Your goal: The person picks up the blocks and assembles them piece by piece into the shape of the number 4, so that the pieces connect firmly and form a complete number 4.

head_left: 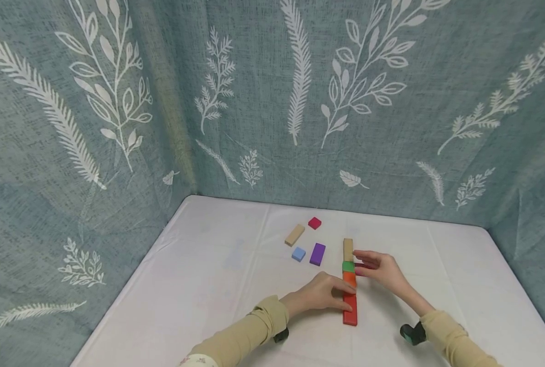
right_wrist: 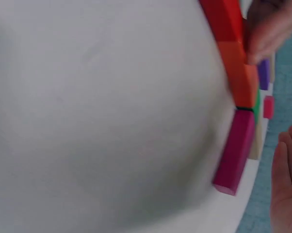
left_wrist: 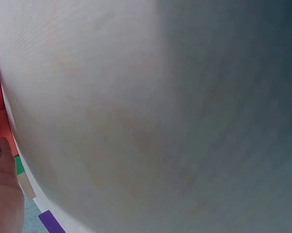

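Left hand (head_left: 319,293) touches a row of blocks (head_left: 349,277), right hand (head_left: 386,272) beside it

The person's left sleeve (head_left: 238,334) is showing a plain tan cloth, with soft creases, and its end is forming a thick, folded cuff (head_left: 272,314). Farther up this arm, a white cloth (head_left: 200,361) with a small flower print is appearing. The right sleeve (head_left: 456,339) is having the same tan colour and is also wrinkling. Near its end, a rounded black device (head_left: 413,334) with a dull green part is showing. On the left side, another dark piece (head_left: 281,335) is partly hiding under the cloth.
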Demonstrator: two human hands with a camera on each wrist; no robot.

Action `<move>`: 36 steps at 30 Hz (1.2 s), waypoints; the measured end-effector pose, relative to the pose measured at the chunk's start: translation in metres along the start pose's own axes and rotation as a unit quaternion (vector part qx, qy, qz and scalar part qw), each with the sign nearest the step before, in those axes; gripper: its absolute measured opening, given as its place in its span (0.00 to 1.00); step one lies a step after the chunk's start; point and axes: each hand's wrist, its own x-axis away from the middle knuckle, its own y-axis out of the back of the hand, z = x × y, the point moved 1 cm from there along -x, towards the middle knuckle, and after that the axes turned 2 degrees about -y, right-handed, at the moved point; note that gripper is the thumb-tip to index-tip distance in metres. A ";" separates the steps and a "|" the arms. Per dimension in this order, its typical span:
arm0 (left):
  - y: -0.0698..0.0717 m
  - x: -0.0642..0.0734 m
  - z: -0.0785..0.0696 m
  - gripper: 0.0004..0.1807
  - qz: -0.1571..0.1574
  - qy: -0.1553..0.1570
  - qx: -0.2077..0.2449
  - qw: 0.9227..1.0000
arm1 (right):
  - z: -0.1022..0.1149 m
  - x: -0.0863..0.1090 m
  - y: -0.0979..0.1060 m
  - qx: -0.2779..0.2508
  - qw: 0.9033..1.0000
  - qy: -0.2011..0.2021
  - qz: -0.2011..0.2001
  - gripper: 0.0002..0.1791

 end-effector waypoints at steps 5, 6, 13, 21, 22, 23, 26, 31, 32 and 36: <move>0.000 0.000 0.000 0.20 0.000 -0.003 0.002 1.000 | 0.004 0.007 -0.007 0.010 1.000 0.013 -0.007 0.24; 0.001 -0.001 -0.001 0.20 0.000 -0.003 0.005 1.000 | 0.007 0.008 -0.008 0.013 1.000 0.015 -0.010 0.23; 0.001 -0.001 -0.002 0.20 0.002 -0.001 0.000 1.000 | 0.007 0.012 -0.012 0.041 0.999 0.014 -0.029 0.22; 0.000 -0.003 0.000 0.20 0.002 -0.013 -0.009 1.000 | -0.016 0.010 -0.018 0.066 0.996 0.035 -0.050 0.22; 0.000 -0.003 0.000 0.20 0.001 -0.016 -0.012 1.000 | -0.016 0.011 -0.018 0.069 0.996 0.039 -0.051 0.22; 0.000 -0.004 0.000 0.20 0.000 -0.019 -0.017 1.000 | -0.016 0.011 -0.019 0.073 0.995 0.043 -0.053 0.22; 0.001 -0.005 0.000 0.20 0.000 -0.023 -0.028 0.999 | -0.015 0.011 -0.019 0.081 0.993 0.058 -0.056 0.21; 0.003 -0.006 -0.002 0.21 0.013 -0.013 -0.032 0.999 | -0.014 0.010 -0.020 0.092 0.991 0.075 -0.057 0.19; 0.003 -0.006 -0.002 0.21 0.016 -0.011 -0.032 0.999 | -0.014 0.010 -0.021 0.094 0.991 0.076 -0.055 0.19; 0.004 -0.007 -0.003 0.20 0.025 -0.007 -0.040 0.999 | -0.015 0.010 -0.022 0.092 0.992 0.073 -0.050 0.19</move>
